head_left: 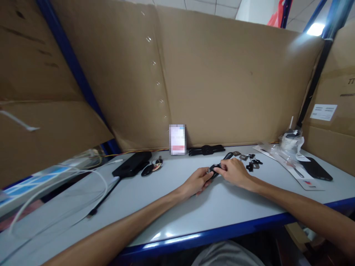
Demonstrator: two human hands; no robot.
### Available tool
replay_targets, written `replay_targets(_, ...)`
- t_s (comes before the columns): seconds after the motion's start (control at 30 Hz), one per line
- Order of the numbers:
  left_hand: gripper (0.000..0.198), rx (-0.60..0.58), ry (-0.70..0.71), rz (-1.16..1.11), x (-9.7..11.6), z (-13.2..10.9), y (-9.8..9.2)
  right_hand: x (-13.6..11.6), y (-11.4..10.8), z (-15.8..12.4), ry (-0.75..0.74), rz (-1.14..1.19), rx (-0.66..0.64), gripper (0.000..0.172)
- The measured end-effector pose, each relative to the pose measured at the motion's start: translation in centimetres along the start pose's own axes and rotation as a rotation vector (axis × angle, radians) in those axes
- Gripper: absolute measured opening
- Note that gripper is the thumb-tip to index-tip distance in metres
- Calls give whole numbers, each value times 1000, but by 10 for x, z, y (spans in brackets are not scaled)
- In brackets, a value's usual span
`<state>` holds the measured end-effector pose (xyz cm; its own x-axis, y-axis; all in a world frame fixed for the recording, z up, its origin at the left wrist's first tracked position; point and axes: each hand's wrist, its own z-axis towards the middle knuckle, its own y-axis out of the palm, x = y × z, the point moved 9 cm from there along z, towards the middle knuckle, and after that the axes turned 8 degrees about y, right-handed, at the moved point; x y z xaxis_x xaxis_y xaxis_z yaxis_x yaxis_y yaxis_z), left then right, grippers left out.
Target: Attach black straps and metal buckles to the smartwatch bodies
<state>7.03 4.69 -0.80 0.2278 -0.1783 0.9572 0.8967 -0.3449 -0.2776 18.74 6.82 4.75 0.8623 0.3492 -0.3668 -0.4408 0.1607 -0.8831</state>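
Both hands meet on a slim black handle-like tool (pixel 228 156), whose far end points up and to the right, a little above the grey tabletop. My left hand (pixel 201 180) is closed around its near end. My right hand (pixel 234 170) is closed over its middle, with thumb and fingers pressing close to the left fingertips. The fingers hide much of the tool, so its exact kind cannot be made out. Just right of it lie several small black pieces (pixel 250 167) and small flat metal-coloured pieces (pixel 243 157).
A phone-like screen (pixel 178 142) leans on the cardboard wall (pixel 222 81). Flat black parts (pixel 206 149) lie beside it. At left are a black device (pixel 132 164), keys (pixel 148 169) and white cables (pixel 107 184). A black phone (pixel 316 169) and clear packaging (pixel 288 166) lie right.
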Motion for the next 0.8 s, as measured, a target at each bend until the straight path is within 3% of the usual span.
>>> replay_targets(0.8,38,6,16,6,-5,0,-1,-5,0,-2,-87,24,24,39)
